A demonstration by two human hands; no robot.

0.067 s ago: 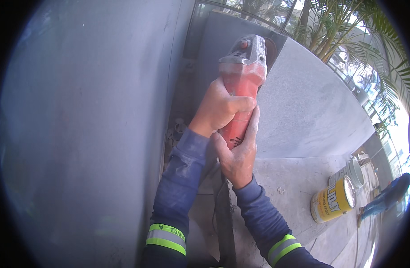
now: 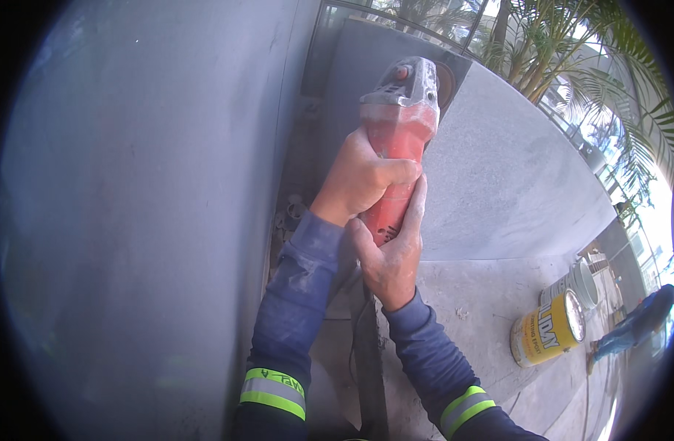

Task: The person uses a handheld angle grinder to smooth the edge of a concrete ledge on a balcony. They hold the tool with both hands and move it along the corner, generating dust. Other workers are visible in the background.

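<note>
Red grinder upright against the slab edge, dusty grey head on top. My left hand wrapped tight round its body; my right hand clamped below it. Yellow can on its side, lower right.

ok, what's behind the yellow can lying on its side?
Just behind the yellow metal can lies a second, pale grey can, also on its side on the concrete ledge. Its lower part is covered by the yellow one; whether the two touch cannot be told.
</note>
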